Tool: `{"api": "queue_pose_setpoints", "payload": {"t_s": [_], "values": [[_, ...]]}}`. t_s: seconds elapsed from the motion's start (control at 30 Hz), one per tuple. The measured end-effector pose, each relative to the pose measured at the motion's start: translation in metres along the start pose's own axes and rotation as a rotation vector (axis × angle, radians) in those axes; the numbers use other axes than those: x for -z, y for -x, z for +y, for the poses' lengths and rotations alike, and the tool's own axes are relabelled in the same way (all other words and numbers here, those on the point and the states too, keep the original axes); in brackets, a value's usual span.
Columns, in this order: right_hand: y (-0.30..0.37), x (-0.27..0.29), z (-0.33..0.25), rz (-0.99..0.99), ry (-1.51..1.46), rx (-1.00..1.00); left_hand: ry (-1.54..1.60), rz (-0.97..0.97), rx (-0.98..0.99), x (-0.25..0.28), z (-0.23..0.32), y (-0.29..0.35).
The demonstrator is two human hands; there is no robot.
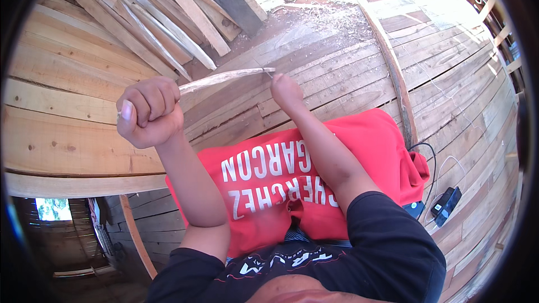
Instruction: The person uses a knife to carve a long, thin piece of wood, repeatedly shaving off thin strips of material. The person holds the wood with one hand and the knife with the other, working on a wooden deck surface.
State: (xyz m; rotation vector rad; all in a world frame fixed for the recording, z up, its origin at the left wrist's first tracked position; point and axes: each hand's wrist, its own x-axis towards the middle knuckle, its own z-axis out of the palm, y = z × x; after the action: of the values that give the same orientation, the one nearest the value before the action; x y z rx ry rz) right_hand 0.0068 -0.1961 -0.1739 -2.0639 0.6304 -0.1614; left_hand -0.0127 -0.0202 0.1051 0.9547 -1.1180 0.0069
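Your left hand [150, 111] has its grip closed around a pale wooden strip [224, 80], which extends right, beyond the red cloth [373, 140]. Your right hand [287, 94] is at its right tip; I cannot tell that grip's state.

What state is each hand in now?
Left hand: closed, holding the pale wooden stick.
Right hand: closed near the stick's far end; any held object unclear.
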Motion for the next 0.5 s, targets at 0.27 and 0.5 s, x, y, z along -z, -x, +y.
{"api": "queue_pose_setpoints", "payload": {"t_s": [0.27,0.5], "values": [[0.036,0.027,-0.078,-0.066,-0.126,0.059,0.043,0.046,-0.015,0.014,0.003,-0.001],[0.034,0.023,-0.079,-0.093,-0.197,0.115,0.016,0.129,0.001,0.021,0.003,-0.004]]}}
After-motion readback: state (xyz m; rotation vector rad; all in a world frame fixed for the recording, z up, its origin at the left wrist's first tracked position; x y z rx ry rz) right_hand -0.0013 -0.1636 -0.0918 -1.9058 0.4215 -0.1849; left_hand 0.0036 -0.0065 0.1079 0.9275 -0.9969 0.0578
